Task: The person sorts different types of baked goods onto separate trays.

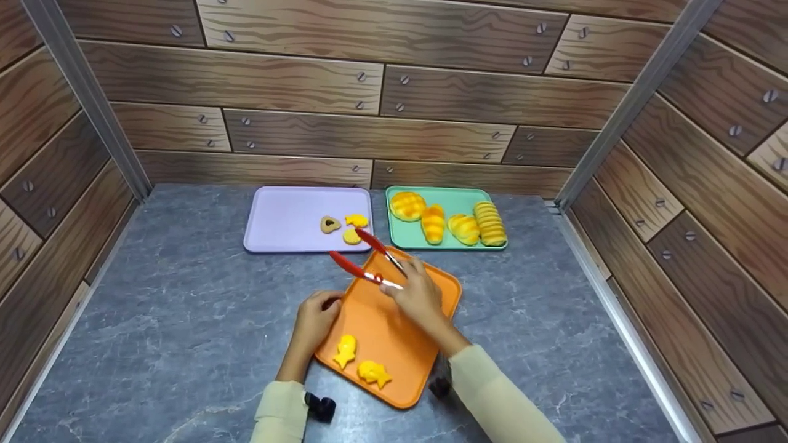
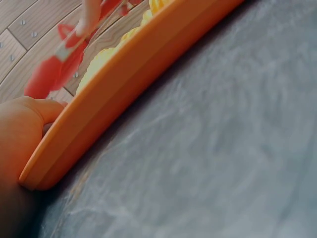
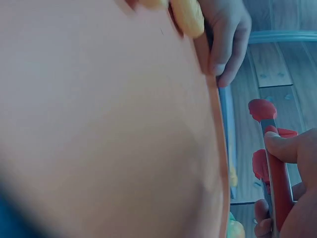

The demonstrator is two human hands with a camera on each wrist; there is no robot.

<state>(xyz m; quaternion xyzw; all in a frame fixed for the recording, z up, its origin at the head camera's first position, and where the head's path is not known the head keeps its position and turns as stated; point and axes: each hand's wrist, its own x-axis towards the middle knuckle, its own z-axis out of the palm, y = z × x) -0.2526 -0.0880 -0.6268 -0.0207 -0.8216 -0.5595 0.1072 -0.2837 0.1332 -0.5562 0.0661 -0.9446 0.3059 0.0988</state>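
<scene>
My right hand point(image 1: 420, 295) grips a pair of red-tipped tongs point(image 1: 349, 264) above the orange tray point(image 1: 394, 326). The tongs' arms are spread, with nothing between their tips; the farther tip overlaps the lilac tray's near right corner in the head view. At the orange tray's left edge, my left hand point(image 1: 317, 320) holds the rim, its thumb over the top in the right wrist view. Two yellow fish-shaped pieces, one upright point(image 1: 346, 351) and one slanted point(image 1: 373, 373), lie at the orange tray's near end.
On the lilac tray point(image 1: 283, 218) lie a brown heart-shaped cookie point(image 1: 330, 224), a yellow fish-shaped piece point(image 1: 356, 220) and a round yellow piece point(image 1: 352, 236). Several toy breads point(image 1: 433, 224) fill the green tray point(image 1: 400, 239). Wood-patterned walls point(image 1: 308, 80) enclose the grey table point(image 1: 184, 320).
</scene>
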